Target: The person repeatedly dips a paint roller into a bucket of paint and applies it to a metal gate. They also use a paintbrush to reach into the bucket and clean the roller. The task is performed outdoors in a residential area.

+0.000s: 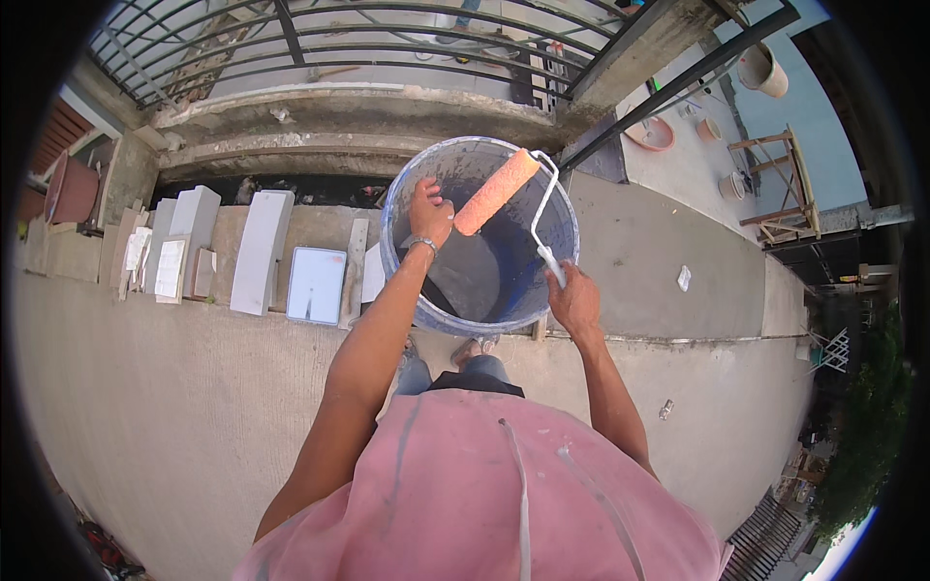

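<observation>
My right hand (575,302) is wrapped round the pale handle of a paint roller (498,192) at the right rim of a large blue bucket (564,215). The roller's fuzzy orange sleeve is tilted above the bucket's mouth, on a bent white wire frame. My left hand (432,211), with a band at its wrist, hovers over the left part of the bucket beside the sleeve's lower end. Its fingers are loosely bent and apart, with nothing visible in them; whether a fingertip touches the sleeve I cannot tell. Grey liquid or residue lies at the bucket's bottom.
Left of the bucket lie a white-and-blue rectangular lid (316,284) and grey blocks (262,252). Beyond runs a low concrete wall under a black metal railing (291,34). A wooden stand (787,189) and a pink basin (650,134) stand at the far right.
</observation>
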Available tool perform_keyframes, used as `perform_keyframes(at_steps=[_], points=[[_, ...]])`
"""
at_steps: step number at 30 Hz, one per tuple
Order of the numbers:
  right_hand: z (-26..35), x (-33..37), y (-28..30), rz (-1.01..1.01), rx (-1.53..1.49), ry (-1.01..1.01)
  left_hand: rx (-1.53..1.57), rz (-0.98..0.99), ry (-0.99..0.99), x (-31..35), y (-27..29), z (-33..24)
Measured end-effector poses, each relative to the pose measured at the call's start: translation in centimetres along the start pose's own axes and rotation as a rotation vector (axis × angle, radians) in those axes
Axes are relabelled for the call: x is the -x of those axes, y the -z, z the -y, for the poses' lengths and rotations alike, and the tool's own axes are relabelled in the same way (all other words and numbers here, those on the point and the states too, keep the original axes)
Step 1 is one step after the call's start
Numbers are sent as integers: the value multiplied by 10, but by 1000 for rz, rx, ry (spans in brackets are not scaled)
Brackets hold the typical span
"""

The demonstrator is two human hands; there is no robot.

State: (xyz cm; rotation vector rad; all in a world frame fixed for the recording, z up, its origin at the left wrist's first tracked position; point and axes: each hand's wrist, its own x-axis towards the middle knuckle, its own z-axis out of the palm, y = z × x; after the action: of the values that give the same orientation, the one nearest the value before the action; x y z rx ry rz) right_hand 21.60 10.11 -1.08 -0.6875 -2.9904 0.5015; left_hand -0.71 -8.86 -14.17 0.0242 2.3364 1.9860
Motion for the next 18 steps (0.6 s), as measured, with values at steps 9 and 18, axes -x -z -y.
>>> perform_keyframes(at_steps=[9, 18], points=[[-85, 41, 38, -231, -83, 192, -113, 540, -411, 19, -81, -159], [-151, 3, 42, -126, -378, 303, -125, 449, -341, 71, -145, -144]])
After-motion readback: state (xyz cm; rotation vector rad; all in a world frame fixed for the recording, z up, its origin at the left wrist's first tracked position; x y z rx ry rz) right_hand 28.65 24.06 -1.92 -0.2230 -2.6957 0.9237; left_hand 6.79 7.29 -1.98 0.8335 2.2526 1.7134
